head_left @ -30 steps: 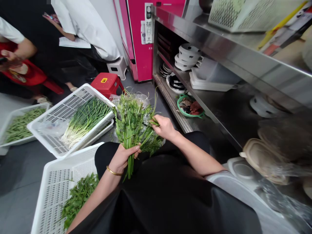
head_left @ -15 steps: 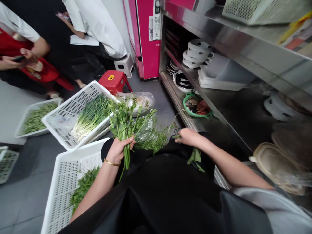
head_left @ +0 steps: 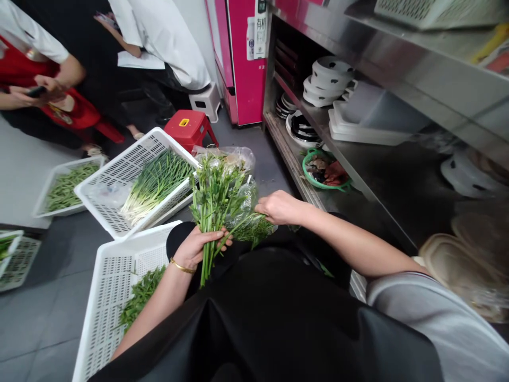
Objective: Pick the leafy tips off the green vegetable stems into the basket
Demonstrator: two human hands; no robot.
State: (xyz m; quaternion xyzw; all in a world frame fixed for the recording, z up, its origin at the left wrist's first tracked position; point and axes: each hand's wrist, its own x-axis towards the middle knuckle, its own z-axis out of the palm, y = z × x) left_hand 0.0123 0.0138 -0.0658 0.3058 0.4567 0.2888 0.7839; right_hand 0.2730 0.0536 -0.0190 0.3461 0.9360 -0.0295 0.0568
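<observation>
My left hand (head_left: 202, 244), with a gold bangle at its wrist, is closed around the stems of a bunch of leafy greens (head_left: 217, 196), leaves pointing up and away. To its right, my right hand (head_left: 276, 207) is closed in a pinch on a thin green stem (head_left: 248, 218) that slants out from the bunch; its fingertips are partly hidden. Beyond and below the hands lie loose greens (head_left: 256, 231) beside clear plastic wrapping (head_left: 247, 199). Left of my lap, a white basket (head_left: 105, 265) holds more cut greens (head_left: 141, 297).
A white crate (head_left: 91, 199) of spring onions (head_left: 159, 180) stands ahead left, with green beans (head_left: 71, 185) behind it. A red stool (head_left: 191, 127) is beyond. On the right, a steel shelf (head_left: 369, 170) carries dishes and a green colander (head_left: 314, 180). Two people are at the far left.
My right hand has moved left from beside my right knee to the bunch and now pinches a stem there. My left hand still holds the bunch. The view has shifted slightly.
</observation>
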